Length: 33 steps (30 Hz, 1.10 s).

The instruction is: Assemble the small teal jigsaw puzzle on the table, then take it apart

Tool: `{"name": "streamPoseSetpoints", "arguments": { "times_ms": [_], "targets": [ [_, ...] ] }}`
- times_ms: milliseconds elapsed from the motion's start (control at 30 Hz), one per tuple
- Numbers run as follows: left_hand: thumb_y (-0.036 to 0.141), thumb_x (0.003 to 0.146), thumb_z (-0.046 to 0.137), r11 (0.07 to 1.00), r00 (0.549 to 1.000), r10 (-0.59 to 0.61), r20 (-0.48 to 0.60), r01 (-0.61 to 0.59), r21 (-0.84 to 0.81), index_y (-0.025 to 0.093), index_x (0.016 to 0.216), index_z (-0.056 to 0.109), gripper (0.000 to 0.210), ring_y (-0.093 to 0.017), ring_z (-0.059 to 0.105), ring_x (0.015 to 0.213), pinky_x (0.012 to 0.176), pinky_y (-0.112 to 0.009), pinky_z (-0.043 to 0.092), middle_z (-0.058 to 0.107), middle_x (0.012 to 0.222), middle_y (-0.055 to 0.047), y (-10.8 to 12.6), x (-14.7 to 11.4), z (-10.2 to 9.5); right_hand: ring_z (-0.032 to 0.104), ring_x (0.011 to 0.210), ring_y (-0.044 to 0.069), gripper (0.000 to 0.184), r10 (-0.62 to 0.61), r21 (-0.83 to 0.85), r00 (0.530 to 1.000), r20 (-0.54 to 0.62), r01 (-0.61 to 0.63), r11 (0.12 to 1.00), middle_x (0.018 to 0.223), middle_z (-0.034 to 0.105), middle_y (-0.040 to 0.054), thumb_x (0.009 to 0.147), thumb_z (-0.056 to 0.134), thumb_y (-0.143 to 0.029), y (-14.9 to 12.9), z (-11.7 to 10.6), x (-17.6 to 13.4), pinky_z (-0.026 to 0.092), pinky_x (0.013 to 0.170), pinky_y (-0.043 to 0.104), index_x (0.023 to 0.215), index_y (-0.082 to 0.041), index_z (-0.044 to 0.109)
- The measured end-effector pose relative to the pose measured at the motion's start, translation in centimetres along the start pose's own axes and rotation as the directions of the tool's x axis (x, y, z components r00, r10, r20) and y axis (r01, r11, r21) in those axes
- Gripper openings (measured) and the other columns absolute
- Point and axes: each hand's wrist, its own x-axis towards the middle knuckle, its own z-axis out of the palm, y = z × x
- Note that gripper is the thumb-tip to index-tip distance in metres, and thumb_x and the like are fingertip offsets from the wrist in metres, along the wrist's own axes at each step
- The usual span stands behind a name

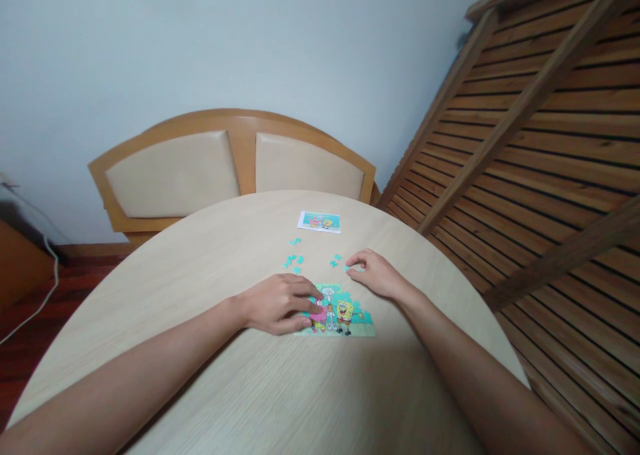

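A partly assembled jigsaw puzzle point(345, 315) with cartoon figures on a teal ground lies on the round table. Its upper edge is uneven. My left hand point(283, 303) rests flat over its left side, fingers spread, covering part of the picture. Just beyond the puzzle's upper right, my right hand point(373, 273) has thumb and index finger around a small teal puzzle piece point(346, 268) at the tabletop. Two or so loose pieces point(336, 260) lie left of those fingertips. Several more teal pieces point(292, 261) are scattered above my left hand.
A reference picture point(320, 222) of the same cartoon lies toward the far side of the pale wooden table point(210, 248). Behind the table stands a padded wooden headboard point(243, 155) against the wall. A slatted wooden frame point(525, 128) leans at the right. A white cable point(54, 268) hangs at the left.
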Motion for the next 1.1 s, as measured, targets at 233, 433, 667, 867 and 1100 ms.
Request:
{"name": "streamPoseSetpoints", "arguments": {
  "times_ms": [233, 433, 667, 867, 1100],
  "targets": [
    [0.035, 0.098, 0.050, 1.000, 1.000, 0.008, 0.004, -0.008, 0.000, 0.020, 0.117, 0.066, 0.029, -0.025, 0.065, 0.111, 0.097, -0.042, 0.054, 0.068, 0.122, -0.013, -0.1, 0.0, 0.1, 0.063, 0.097, 0.022, 0.021, -0.046, -0.037, 0.998, 0.051, 0.048, 0.998, 0.105, 0.068, 0.0090, 0.079, 0.069, -0.026, 0.3, -0.5, -0.1, 0.047, 0.089, 0.033, 0.098, -0.019, 0.075],
    [0.036, 0.098, 0.050, 1.000, 0.999, -0.006, 0.036, 0.006, 0.002, 0.019, 0.118, 0.066, 0.030, -0.026, 0.064, 0.112, 0.099, -0.043, 0.052, 0.067, 0.124, -0.013, -0.1, 0.0, 0.1, 0.063, 0.095, 0.022, 0.020, 0.013, -0.022, 0.997, 0.078, -0.011, 1.000, 0.102, 0.068, 0.0082, 0.075, 0.070, -0.024, 0.3, -0.9, -0.3, 0.048, 0.086, 0.032, 0.094, -0.018, 0.071],
    [0.036, 0.098, 0.049, 1.000, 1.000, -0.001, 0.022, 0.001, 0.003, 0.019, 0.118, 0.066, 0.031, -0.026, 0.065, 0.110, 0.097, -0.042, 0.054, 0.068, 0.122, -0.013, 0.0, 0.1, -0.1, 0.062, 0.080, 0.017, 0.025, -0.081, 0.227, 0.989, 0.121, 0.052, 0.972, 0.087, 0.070, 0.0038, 0.077, 0.067, -0.023, -0.3, -1.3, -0.6, 0.048, 0.075, 0.028, 0.101, -0.017, 0.070],
    [0.035, 0.098, 0.050, 1.000, 1.000, -0.012, 0.020, 0.011, 0.014, 0.019, 0.118, 0.066, 0.030, -0.026, 0.064, 0.111, 0.098, -0.042, 0.053, 0.068, 0.122, -0.013, -0.1, -0.1, 0.1, 0.064, 0.072, 0.017, 0.026, 0.032, 0.444, 0.988, 0.153, -0.098, 0.891, 0.078, 0.072, 0.0053, 0.076, 0.071, -0.037, -1.2, -1.5, -0.5, 0.047, 0.067, 0.028, 0.090, -0.015, 0.069],
    [0.035, 0.098, 0.050, 1.000, 1.000, -0.014, 0.012, 0.014, 0.016, 0.021, 0.119, 0.066, 0.030, -0.026, 0.065, 0.111, 0.098, -0.043, 0.053, 0.068, 0.122, -0.012, -0.1, -0.1, 0.2, 0.064, 0.068, 0.016, 0.022, 0.040, 0.428, 0.968, 0.248, -0.147, 0.892, 0.073, 0.073, 0.0051, 0.073, 0.075, -0.037, -2.2, -1.2, -0.9, 0.046, 0.061, 0.026, 0.078, -0.016, 0.069]
  ]
}}
